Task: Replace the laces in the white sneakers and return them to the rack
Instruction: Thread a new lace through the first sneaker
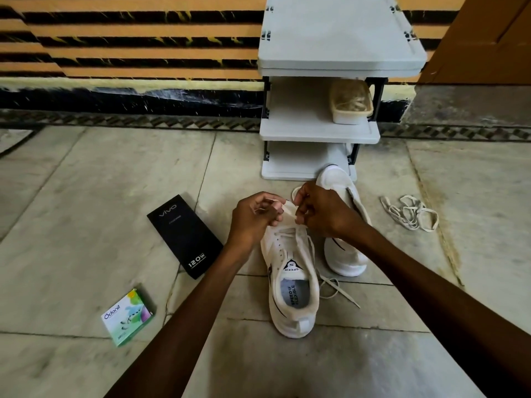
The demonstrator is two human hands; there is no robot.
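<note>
A white sneaker (293,285) stands on the floor with its heel toward me, a white lace (334,285) partly threaded and trailing off its right side. My left hand (253,218) and my right hand (319,211) meet over its toe end, both pinching the lace there. The second white sneaker (349,242) lies just to the right, toe near the rack; I see no lace on it. A loose bundle of off-white laces (409,212) lies on the floor further right. The grey shoe rack (319,133) stands against the wall ahead.
A beige basket (350,103) with laces sits on the rack's middle shelf. On the floor to the left lie a black phone box (185,235) and a small green and white box (128,317). A brown door (488,33) stands at the upper right.
</note>
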